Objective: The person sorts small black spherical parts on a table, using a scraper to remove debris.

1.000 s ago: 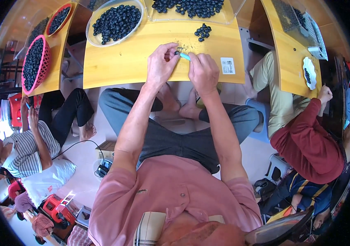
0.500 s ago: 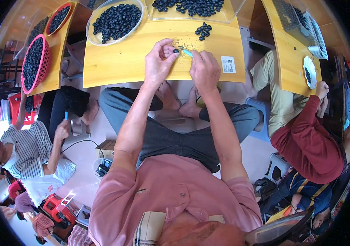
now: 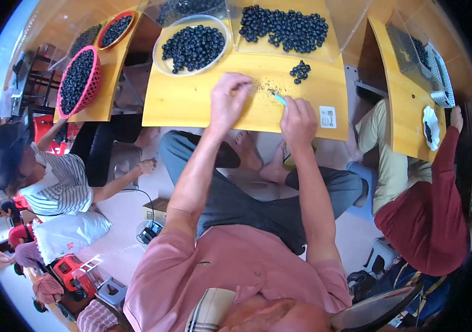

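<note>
My left hand (image 3: 229,100) is over the yellow table, its fingers curled in and slightly blurred. Whatever they hold, if anything, is hidden. My right hand (image 3: 299,120) grips a slim tool with a turquoise handle (image 3: 280,99), its tip pointing toward dark crumbs (image 3: 269,90) scattered on the wood. Beyond my left hand stands a round clear tray (image 3: 159,62) of dark blue, round pieces that look like blueberries. A small cluster of the same berries (image 3: 300,72) lies past my right hand. More berries (image 3: 286,29) fill a clear rectangular tray behind.
A white label (image 3: 328,117) is stuck near the table's right front. On the left table are a pink basket (image 3: 95,88) and a red-rimmed bowl (image 3: 127,19) of berries. A person in striped clothing (image 3: 61,185) sits left, another in dark red (image 3: 424,227) right.
The view has shifted, so the table appears lower and farther right. My left hand has drawn away from the tool, and the berry in its fingertips no longer shows. My right hand keeps its grip.
</note>
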### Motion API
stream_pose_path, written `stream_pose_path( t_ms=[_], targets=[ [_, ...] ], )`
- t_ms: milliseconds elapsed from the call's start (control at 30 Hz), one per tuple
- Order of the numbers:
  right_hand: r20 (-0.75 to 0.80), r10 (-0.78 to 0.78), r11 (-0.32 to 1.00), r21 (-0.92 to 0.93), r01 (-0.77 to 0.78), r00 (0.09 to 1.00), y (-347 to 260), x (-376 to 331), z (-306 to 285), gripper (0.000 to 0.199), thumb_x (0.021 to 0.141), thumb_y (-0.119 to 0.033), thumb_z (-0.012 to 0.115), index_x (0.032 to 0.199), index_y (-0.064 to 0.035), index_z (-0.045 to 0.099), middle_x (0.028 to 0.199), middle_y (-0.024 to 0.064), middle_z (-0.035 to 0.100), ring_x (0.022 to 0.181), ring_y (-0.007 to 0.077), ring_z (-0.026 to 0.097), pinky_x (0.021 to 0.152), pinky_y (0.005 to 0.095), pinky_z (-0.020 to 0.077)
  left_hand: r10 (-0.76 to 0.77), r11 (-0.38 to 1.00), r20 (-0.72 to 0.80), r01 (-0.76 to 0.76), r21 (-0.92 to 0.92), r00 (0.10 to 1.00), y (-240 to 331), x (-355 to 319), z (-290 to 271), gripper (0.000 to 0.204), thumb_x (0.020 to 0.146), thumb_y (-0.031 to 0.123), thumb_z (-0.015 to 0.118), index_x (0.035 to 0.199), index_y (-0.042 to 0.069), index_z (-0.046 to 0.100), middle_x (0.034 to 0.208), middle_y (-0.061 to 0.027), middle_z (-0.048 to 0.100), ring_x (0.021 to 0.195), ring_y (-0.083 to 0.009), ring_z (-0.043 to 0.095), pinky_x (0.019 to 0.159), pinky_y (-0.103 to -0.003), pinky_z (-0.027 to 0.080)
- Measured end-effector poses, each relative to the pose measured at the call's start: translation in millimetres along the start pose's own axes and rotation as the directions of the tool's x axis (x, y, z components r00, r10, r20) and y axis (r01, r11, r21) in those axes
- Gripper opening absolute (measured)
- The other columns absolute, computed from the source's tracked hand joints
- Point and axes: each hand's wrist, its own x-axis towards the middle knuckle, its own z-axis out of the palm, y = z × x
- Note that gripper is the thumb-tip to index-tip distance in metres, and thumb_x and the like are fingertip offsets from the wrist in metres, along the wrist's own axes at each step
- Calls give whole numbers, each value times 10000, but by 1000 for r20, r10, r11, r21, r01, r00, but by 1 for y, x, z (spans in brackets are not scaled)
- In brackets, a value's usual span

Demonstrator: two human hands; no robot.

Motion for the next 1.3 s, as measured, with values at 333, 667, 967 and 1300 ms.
stream_pose_path(
  t_ms=[333,667,967,1300],
  targets=[
    [-20,-13,999,30,13,1000,-3,9,-3,144,854,-65,700,990,-63,749,826,72,597,825,266,643,732,405,540,123,915,292,-222,336,948,-3,107,-36,272,895,30,780,1163,67,763,1159,-125,742,1018,-277,738,795,-344,607],
    [-32,-2,998,55,4,999,-4,6,1,124,849,-74,707,967,-59,740,820,78,579,819,277,635,741,418,529,196,859,692,-462,221,695,-6,87,84,240,895,54,718,1130,35,759,1112,-161,732,1079,-370,706,983,-462,567],
    [-36,7,998,56,-5,999,-2,6,-3,116,849,-77,710,957,-60,748,822,72,573,809,267,629,732,412,524,111,888,599,-350,299,793,-4,89,66,219,920,64,710,1127,31,774,1055,-184,738,973,-350,741,882,-436,592],
    [-42,4,998,61,-1,999,-2,7,-5,125,846,-63,712,966,-63,746,807,71,580,800,268,634,721,412,531,-434,879,253,468,-94,865,-20,42,12,229,936,86,784,1146,-5,772,958,-47,747,832,-114,708,792,-272,559]
  ],
)
